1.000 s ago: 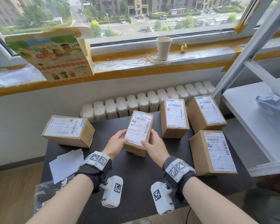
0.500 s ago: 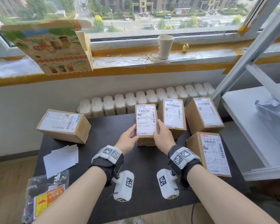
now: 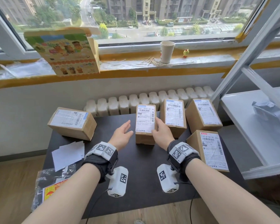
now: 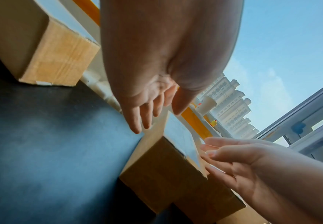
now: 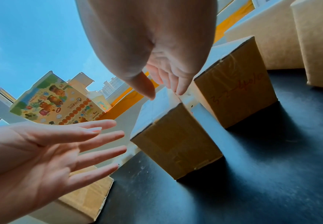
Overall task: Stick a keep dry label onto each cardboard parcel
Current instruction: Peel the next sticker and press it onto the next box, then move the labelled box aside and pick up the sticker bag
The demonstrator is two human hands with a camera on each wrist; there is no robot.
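Note:
The middle cardboard parcel stands on the black table, its white shipping label facing up. My left hand hovers open just left of it, fingers straight, touching nothing. My right hand lies open against the parcel's right edge, its straight fingertips at the top corner. A plastic bag of yellow and red keep dry labels lies at the table's front left corner. No keep dry label shows on any parcel's top.
Other parcels: one at the left, two in the back row, one at the front right. White paper sheets lie front left. A paper cup and printed carton stand on the sill; a white shelf is at the right.
Both hands carried the middle parcel back and set it down beside the back row. My left hand has let go and drawn away to the left; my right hand's fingers have straightened.

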